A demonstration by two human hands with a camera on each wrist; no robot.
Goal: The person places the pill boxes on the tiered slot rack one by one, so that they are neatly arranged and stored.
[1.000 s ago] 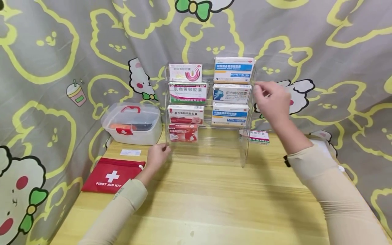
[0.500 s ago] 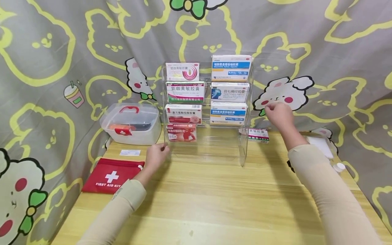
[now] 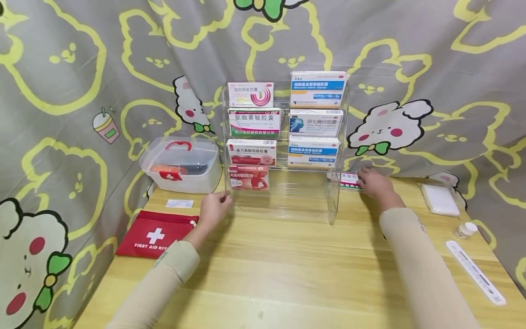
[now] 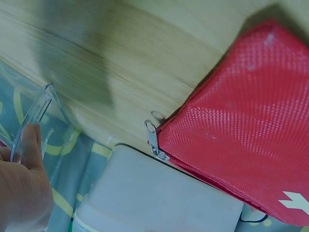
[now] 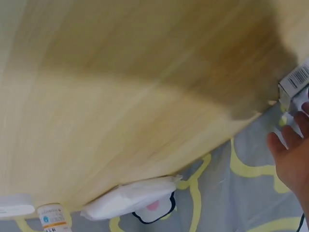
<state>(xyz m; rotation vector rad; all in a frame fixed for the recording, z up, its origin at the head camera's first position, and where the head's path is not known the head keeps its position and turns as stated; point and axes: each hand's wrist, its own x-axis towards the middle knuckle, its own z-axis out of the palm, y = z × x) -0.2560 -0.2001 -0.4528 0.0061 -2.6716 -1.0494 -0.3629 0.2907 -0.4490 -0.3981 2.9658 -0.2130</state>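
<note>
A clear acrylic display rack (image 3: 287,201) stands at the back of the table, holding several medicine boxes in two columns. My left hand (image 3: 214,210) pinches its lower left edge; in the left wrist view thumb and fingers lie on either side of the clear panel (image 4: 36,113). To the rack's right, a white, magenta and green medicine box (image 3: 348,179) rests on the table, partly behind the rack's side. My right hand (image 3: 375,185) is at its right end, fingertips overlapping it. In the right wrist view the fingers are extended and spread beside the box (image 5: 294,83); the thumb is hidden.
At left are a lidded plastic box (image 3: 185,178), a small card (image 3: 179,204) and a red first aid pouch (image 3: 144,246). At right lie a white packet (image 3: 440,199), a small bottle (image 3: 465,230) and a long white strip package (image 3: 476,273). A patterned curtain (image 3: 287,41) borders the table.
My right hand has come down from beside the rack's upper right to the medicine box on the table. The left hand has stayed on the rack's edge.
</note>
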